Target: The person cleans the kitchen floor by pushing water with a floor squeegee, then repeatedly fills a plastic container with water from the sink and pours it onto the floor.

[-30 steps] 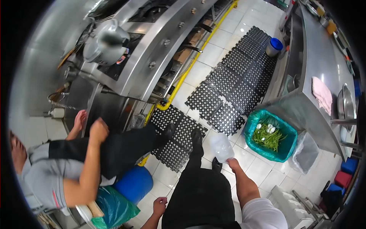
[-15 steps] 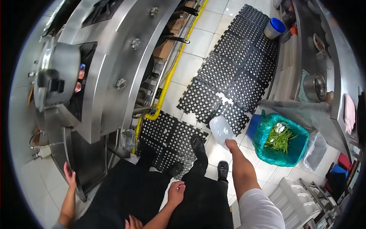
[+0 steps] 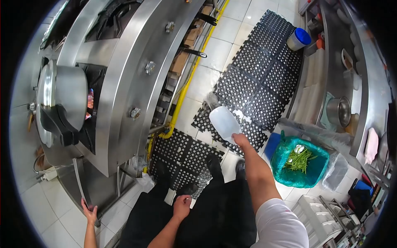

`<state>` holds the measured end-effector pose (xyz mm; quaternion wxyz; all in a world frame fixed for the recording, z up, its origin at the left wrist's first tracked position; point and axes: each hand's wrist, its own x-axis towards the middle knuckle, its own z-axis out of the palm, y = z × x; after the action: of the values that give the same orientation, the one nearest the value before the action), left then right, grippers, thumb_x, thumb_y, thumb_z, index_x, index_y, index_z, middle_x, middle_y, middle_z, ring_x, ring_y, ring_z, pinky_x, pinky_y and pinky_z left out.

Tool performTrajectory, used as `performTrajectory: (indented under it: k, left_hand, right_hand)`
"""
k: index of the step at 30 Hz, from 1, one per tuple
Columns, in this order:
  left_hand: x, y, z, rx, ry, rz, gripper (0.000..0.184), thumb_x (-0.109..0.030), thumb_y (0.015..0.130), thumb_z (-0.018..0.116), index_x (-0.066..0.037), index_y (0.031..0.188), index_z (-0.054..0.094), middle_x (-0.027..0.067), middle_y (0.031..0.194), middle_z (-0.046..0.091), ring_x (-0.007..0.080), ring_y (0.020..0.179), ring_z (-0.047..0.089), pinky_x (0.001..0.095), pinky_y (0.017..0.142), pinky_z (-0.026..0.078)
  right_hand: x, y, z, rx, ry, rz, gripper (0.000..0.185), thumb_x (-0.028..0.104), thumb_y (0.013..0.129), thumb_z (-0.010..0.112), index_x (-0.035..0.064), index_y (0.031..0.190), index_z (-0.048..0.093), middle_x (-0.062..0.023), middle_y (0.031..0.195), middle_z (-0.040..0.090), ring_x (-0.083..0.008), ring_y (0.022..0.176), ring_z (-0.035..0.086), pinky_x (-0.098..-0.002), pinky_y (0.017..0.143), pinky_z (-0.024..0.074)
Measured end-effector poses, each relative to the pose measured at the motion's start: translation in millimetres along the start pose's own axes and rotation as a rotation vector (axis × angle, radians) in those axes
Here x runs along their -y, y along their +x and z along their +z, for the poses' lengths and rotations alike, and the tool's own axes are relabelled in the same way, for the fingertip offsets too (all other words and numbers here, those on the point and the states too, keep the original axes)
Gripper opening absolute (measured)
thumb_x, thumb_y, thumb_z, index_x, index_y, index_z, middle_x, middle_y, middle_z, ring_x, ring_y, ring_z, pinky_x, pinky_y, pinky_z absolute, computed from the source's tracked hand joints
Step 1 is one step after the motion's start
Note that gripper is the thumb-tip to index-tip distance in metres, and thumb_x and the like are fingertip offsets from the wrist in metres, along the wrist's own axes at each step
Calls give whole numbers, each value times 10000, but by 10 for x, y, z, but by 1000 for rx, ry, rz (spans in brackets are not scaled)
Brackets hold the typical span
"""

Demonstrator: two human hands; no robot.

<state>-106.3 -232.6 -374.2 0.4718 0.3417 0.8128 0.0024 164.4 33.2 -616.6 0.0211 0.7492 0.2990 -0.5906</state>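
Observation:
My right hand (image 3: 238, 141) grips the near end of a translucent white plastic container (image 3: 224, 123), held over the floor and tilted away from me. At its far edge is a grey translucent smear (image 3: 211, 100) that I cannot make out. My left hand (image 3: 182, 207) is closed in front of the dark clothing; whatever it may hold is hidden. Farther left, another person's hand (image 3: 89, 211) touches the edge of a metal panel (image 3: 81, 186) beside the stove. Black perforated mats (image 3: 260, 70) lie on the tiles below the container.
A green-lined bin (image 3: 308, 180) holding green stalks stands at right. The steel stove (image 3: 124, 82) carries a large pressure cooker (image 3: 68, 97) at left. A yellow pipe (image 3: 184, 89) runs along its base. A blue-lidded tub (image 3: 298, 39) stands on the far mat.
My right hand and the container have shifted left and away from me, and the smear has appeared at its edge. The view has moved slightly. The other person's second hand has left view.

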Motion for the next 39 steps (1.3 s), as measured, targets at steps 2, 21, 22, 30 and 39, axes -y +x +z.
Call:
performTrajectory:
  k: [2,21,22,30,39]
  left_hand:
    - [-137,61,-55,-10,-17,4,203,-179,804,616,-38,949,635,115,909,605,203,818,617,306,733,484]
    - [-1980,556,-224,5,108,-70,195,-185,807,589,-21,897,645,149,871,619,265,788,611,342,735,479]
    - [-2014,598,-229,34,146,-78,197,-187,810,587,-21,899,645,155,881,620,270,793,612,344,736,479]
    - [-2336,883,-321,53,199,-96,200,-180,831,594,-20,942,638,151,896,602,234,804,624,335,722,488]
    - [-3421,1352,-500,-68,0,-7,184,-137,812,603,-10,941,633,119,936,600,194,789,616,302,715,487]
  right_hand:
    - [158,-10,-147,-5,-217,-196,505,339,705,553,-118,915,598,-282,1012,593,-376,916,583,-390,802,443]
    - [-477,1254,-2082,-57,-672,-212,336,279,830,401,51,895,639,-262,953,604,-411,920,576,-462,835,431]
    - [-341,1351,-2194,23,-787,-296,366,300,824,400,37,896,645,-278,947,601,-420,923,573,-459,844,427]
    - [948,1887,-2350,-145,-414,48,484,325,779,375,-40,966,634,-248,1053,590,-364,1012,561,-426,911,403]
    - [2072,1726,-2556,2,-308,-180,503,377,769,431,-56,930,631,-274,1036,583,-380,1019,547,-398,898,405]
